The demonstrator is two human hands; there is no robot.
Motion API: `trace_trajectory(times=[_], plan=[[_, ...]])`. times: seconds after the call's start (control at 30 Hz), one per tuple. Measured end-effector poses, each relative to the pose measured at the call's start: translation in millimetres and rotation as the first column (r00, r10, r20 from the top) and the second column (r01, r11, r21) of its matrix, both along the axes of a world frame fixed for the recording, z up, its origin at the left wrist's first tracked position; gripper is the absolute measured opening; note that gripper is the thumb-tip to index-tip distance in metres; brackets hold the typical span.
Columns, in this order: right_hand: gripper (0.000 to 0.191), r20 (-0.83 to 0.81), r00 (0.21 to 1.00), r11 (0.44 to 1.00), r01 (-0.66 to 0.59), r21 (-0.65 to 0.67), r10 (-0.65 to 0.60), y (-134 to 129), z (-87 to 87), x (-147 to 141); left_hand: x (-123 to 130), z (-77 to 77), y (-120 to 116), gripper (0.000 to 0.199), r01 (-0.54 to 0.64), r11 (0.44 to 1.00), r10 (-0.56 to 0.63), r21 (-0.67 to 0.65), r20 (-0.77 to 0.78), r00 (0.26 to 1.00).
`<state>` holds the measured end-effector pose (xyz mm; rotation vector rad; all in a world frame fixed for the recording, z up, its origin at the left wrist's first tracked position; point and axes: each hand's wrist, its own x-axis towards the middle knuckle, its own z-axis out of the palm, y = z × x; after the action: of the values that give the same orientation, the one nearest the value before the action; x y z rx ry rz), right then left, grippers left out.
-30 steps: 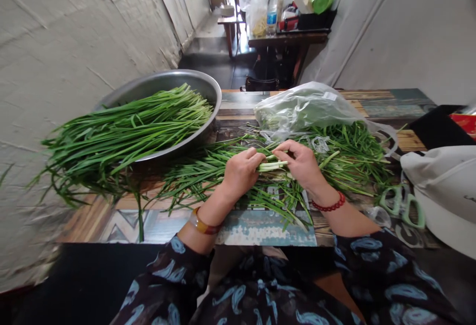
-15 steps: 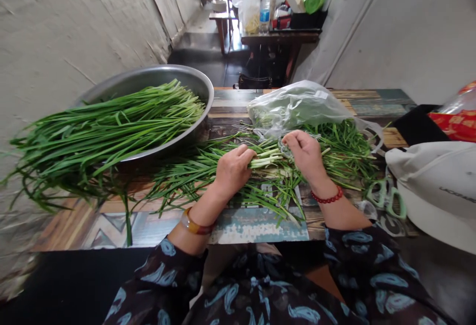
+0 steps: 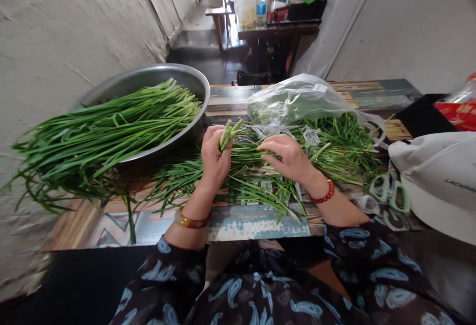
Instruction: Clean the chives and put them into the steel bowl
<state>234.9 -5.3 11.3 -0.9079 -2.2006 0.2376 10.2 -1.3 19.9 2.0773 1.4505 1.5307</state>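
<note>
My left hand point(image 3: 215, 159) is closed round a small bunch of green stalks point(image 3: 228, 135), their pale cut ends pointing up. To its right, my right hand point(image 3: 288, 155) is over the loose greens, fingers curved toward the left with a green stem at the fingertips; whether it grips that stem is unclear. Long loose greens point(image 3: 178, 176) lie across the patterned table point(image 3: 256, 223) under and around both hands. A wide metal basin point(image 3: 206, 87) at the left holds a large heap of long green stalks point(image 3: 130, 117), leaves hanging over its rim.
A clear plastic bag point(image 3: 297, 99) with greens lies behind my right hand. Green-handled scissors point(image 3: 390, 191) and a white cap point(image 3: 439, 181) are at the right. Farther back, a second table point(image 3: 278, 31) bears a bottle point(image 3: 261, 0) and bags.
My left hand has moved left and turned upward with the stalks, whose ends now point up. My right hand has shifted slightly left and lower, its fingers loosened.
</note>
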Motion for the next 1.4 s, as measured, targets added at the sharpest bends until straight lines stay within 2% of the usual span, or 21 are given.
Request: trace_trajectory(times=[0.03,0.07,0.13,0.23,0.3,0.37,0.43,0.53,0.63,0.7,0.77,0.83,0.9,0.97,1.07,1.13,1.27,1.4], plan=[[0.024,0.079,0.996,0.999,-0.048,-0.013,0.048,-2.1,-0.5,-3.0,-0.6,-0.7,-0.2,0.028,0.008,1.0,-0.007,-0.029,0.034,0.999],[0.027,0.151,0.987,0.999,-0.044,-0.023,0.047,-3.0,-1.5,-4.0,-0.9,-1.4,-0.4,0.03,0.015,0.998,-0.012,-0.057,0.065,0.998],[0.032,0.268,0.96,0.995,0.096,-0.03,-0.084,-1.0,-4.2,0.8,-1.1,-2.8,-0.6,0.031,0.01,0.996,-0.001,-0.091,0.101,0.995],[0.032,0.393,0.85,0.92,0.391,-0.023,-0.351,7.7,-7.8,20.0,-0.4,-2.8,-0.3,0.029,-0.036,0.996,0.043,-0.081,0.08,0.996],[0.026,0.441,0.792,0.876,0.482,-0.027,-0.422,13.3,-9.1,33.6,0.5,-1.4,-0.1,0.028,-0.057,0.995,0.06,-0.081,0.041,0.997],[0.022,0.434,0.784,0.863,0.505,-0.031,-0.443,17.0,-9.7,42.4,1.5,0.1,-0.3,0.027,-0.057,0.993,0.059,-0.102,0.021,0.998],[0.024,0.353,0.827,0.875,0.482,-0.047,-0.437,18.6,-9.8,44.7,2.4,0.8,-0.8,0.029,-0.037,0.99,0.043,-0.139,0.041,0.998],[0.027,0.107,0.907,0.908,0.415,-0.054,-0.408,19.2,-8.5,39.1,2.5,-0.3,-1.0,0.031,-0.008,0.981,0.028,-0.194,0.101,0.995],[0.027,-0.065,0.934,0.936,0.351,-0.028,-0.352,18.2,-6.3,30.7,1.2,-2.8,0.5,0.032,0.014,0.974,0.024,-0.227,0.165,0.986],[0.026,-0.063,0.964,0.966,0.257,-0.033,-0.258,16.6,-5.8,27.1,0.4,-4.1,1.9,0.032,0.034,0.969,0.021,-0.246,0.216,0.976],[0.024,0.014,0.986,0.984,0.168,-0.059,-0.168,14.6,-6.5,26.5,0.1,-4.5,3.0,0.032,0.046,0.962,0.025,-0.268,0.255,0.967],[0.02,0.12,0.981,0.985,0.159,-0.072,-0.15,13.3,-7.7,28.2,0.2,-4.3,3.5,0.031,0.054,0.956,0.027,-0.287,0.27,0.962],[0.017,0.165,0.969,0.977,0.199,-0.075,-0.185,13.3,-8.0,30.4,0.5,-3.9,3.4,0.029,0.063,0.955,0.017,-0.291,0.265,0.964],[0.016,0.087,0.977,0.974,0.202,-0.1,-0.194,14.2,-6.7,31.0,0.9,-3.9,3.2,0.028,0.078,0.953,-0.006,-0.291,0.242,0.97],[0.016,-0.142,0.979,0.976,0.122,-0.182,-0.148,14.5,-3.0,26.8,1.8,-4.7,2.6,0.029,0.11,0.941,-0.048,-0.32,0.194,0.98],[0.017,-0.237,0.961,0.967,0.08,-0.244,-0.139,13.0,-1.3,22.0,2.7,-4.8,2.1,0.031,0.149,0.927,-0.092,-0.345,0.178,0.98],[0.019,-0.296,0.941,0.943,0.064,-0.327,-0.166,8.7,-1.0,13.7,4.3,-3.3,0.9,0.034,0.254,0.888,-0.202,-0.384,0.17,0.964],[0.022,-0.297,0.942,0.951,0.06,-0.303,-0.154,4.9,1.0,6.6,5.5,-4.1,0.5,0.031,0.317,0.854,-0.314,-0.413,0.079,0.946]])
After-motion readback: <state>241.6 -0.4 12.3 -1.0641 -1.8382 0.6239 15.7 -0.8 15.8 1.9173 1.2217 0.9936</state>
